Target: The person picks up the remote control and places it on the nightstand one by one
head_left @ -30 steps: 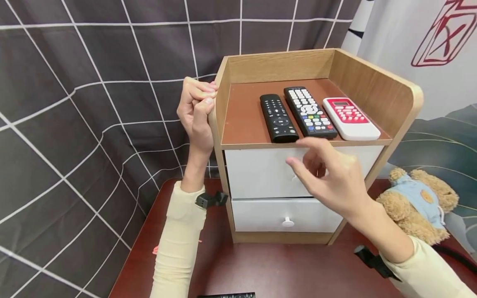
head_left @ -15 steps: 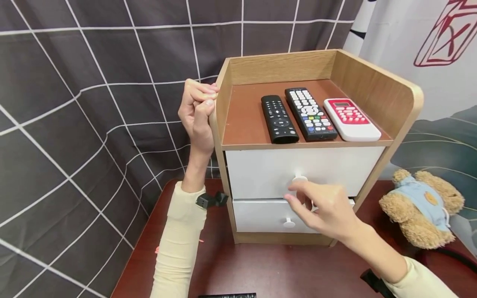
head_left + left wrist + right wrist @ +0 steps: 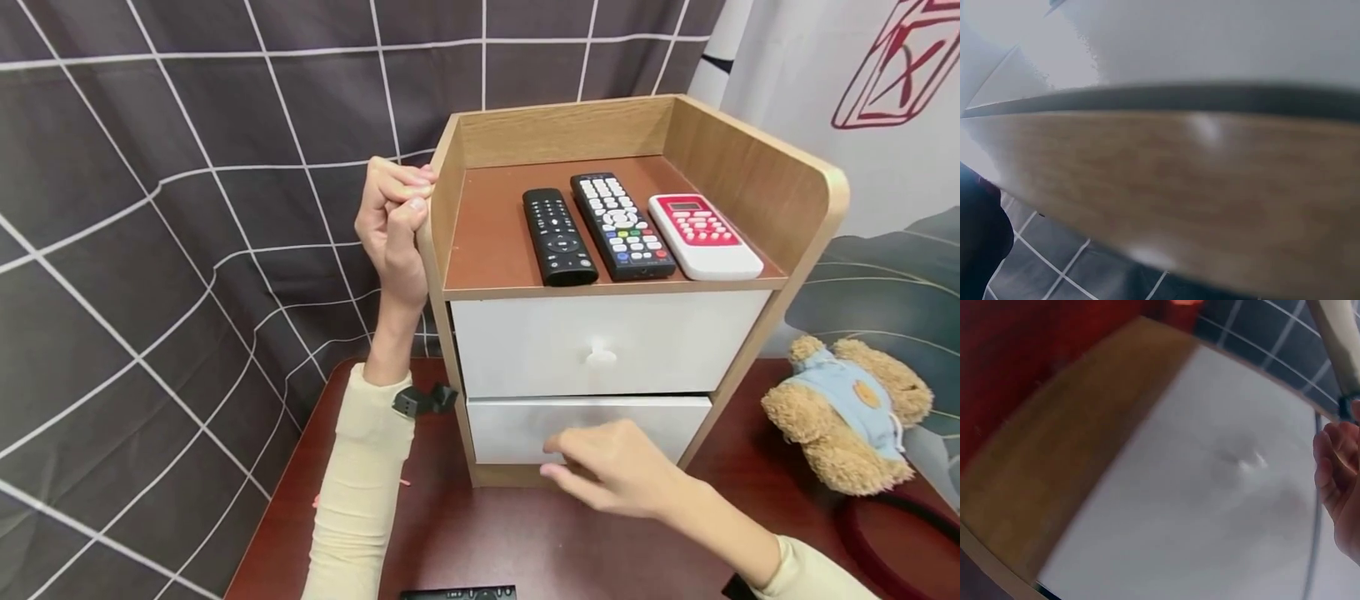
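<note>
My left hand (image 3: 397, 225) grips the front edge of the left side panel (image 3: 444, 200) of a small wooden cabinet. In the left wrist view only the wood panel (image 3: 1147, 169) and white drawer fronts show, not the hand. My right hand (image 3: 615, 471) hovers before the lower drawer (image 3: 510, 425), thumb and forefinger apart, holding nothing. In the head view it covers that drawer's knob. The right wrist view shows a blurred knob (image 3: 1251, 461) on a white drawer front, with the loosely bent fingers apart from it. Above, the upper drawer (image 3: 525, 350) is closed, its white knob (image 3: 600, 354) uncovered.
On the cabinet top lie a black remote (image 3: 558, 237), a black remote with white buttons (image 3: 622, 225) and a white-and-red remote (image 3: 705, 237). A teddy bear (image 3: 847, 417) lies at the right. Another remote (image 3: 457, 593) lies at the table's (image 3: 510, 542) near edge.
My right hand has moved down and slightly left, from the upper drawer's knob area to the lower drawer, uncovering the upper knob. The left hand stays on the side panel.
</note>
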`<state>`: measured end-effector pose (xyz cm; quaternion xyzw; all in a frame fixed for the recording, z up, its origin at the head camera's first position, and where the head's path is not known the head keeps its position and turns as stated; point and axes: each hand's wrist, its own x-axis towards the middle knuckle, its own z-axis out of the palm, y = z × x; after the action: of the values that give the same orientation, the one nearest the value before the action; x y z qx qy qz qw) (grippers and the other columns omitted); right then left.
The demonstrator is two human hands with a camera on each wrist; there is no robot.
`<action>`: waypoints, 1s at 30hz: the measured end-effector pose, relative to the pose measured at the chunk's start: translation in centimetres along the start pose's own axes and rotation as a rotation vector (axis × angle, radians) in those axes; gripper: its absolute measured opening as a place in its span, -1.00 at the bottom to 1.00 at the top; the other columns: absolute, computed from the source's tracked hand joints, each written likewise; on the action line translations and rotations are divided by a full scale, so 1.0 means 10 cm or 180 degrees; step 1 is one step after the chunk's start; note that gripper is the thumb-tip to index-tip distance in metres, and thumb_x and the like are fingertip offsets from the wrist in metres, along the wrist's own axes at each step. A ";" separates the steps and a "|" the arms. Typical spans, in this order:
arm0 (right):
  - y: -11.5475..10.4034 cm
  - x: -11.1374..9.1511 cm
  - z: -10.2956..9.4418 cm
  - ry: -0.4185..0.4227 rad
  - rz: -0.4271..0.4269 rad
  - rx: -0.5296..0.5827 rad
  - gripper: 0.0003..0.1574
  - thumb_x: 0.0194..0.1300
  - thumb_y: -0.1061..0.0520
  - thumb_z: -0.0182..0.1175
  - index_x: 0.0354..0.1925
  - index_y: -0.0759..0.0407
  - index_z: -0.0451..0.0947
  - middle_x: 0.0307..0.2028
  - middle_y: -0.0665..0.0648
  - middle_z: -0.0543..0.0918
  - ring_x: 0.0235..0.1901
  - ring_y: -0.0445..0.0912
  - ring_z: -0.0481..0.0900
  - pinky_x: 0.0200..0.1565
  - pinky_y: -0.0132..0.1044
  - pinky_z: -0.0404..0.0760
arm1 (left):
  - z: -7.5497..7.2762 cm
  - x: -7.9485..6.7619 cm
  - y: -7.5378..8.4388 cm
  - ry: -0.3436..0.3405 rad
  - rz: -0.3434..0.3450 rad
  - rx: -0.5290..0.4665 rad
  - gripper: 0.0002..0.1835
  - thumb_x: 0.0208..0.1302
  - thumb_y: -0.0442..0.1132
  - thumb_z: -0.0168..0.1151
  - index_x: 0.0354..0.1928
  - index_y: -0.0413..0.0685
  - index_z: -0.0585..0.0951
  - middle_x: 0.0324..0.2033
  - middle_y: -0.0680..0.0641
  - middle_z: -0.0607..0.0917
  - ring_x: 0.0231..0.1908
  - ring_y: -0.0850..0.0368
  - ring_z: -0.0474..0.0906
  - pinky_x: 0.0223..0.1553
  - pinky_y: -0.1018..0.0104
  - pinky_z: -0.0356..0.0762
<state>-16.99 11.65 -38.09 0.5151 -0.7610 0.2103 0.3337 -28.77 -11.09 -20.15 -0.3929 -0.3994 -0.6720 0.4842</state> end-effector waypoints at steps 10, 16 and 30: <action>-0.17 -0.36 0.47 -0.0729 0.0115 0.0165 -0.71 0.37 -0.18 0.18 -0.11 -0.06 0.55 -0.54 -0.30 0.46 -0.57 -0.53 0.27 -0.53 -0.75 0.21 | 0.03 0.00 -0.02 -0.0042 -0.0004 -0.0027 -0.93 -0.06 -0.35 0.01 -0.55 -0.12 0.50 -0.42 0.03 0.56 -0.26 0.08 0.59 0.10 0.07 0.62; -0.36 -0.57 0.79 -0.1043 0.0139 0.0305 -0.58 0.29 -0.31 0.20 -0.20 -0.04 0.44 -0.55 -0.31 0.41 -0.59 -0.53 0.17 -0.58 -0.72 0.10 | -0.02 -0.01 -0.01 -0.0028 -0.0025 -0.0020 -0.91 -0.06 -0.35 0.01 -0.53 -0.07 0.51 -0.42 0.02 0.56 -0.26 0.08 0.59 0.10 0.09 0.62; -0.58 -0.84 1.21 -0.1502 -0.0188 0.0068 -0.61 0.25 -0.31 0.19 -0.32 -0.08 0.40 -0.54 -0.22 0.43 -0.58 -0.43 0.35 -0.66 -0.62 0.12 | -0.04 0.00 0.00 -0.0114 -0.0018 0.0015 -0.92 -0.04 -0.35 0.00 -0.53 -0.15 0.50 -0.40 0.03 0.56 -0.24 0.09 0.59 0.13 0.06 0.61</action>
<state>-13.10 6.87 -52.62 0.5756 -0.8002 0.0822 0.1471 -28.83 -11.43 -20.30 -0.4026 -0.4107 -0.6653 0.4760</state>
